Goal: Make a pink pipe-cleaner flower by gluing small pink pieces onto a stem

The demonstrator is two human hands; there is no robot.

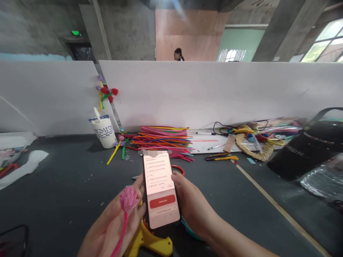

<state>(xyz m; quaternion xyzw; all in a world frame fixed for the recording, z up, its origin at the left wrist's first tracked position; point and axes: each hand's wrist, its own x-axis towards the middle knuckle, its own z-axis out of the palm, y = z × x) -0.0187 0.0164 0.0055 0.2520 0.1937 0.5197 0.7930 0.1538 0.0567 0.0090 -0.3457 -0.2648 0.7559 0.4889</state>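
My right hand grips a smartphone along its right edge, with the thumb by the lit screen. The screen carries lines of text and a red button. In my left hand is a pink pipe-cleaner flower, held near its head, its stem running down across the palm. Fingers of that hand reach to the phone's left edge. Below the phone lies a yellow glue gun, partly hidden by my left hand. Scissors with red handles are mostly covered by the phone. Something teal shows under my right wrist.
Bundled pipe cleaners lie before the white partition. A patterned cup and small craft flowers are at left. A utility knife, woven ring and black bottle occupy the right. A person is beyond the partition.
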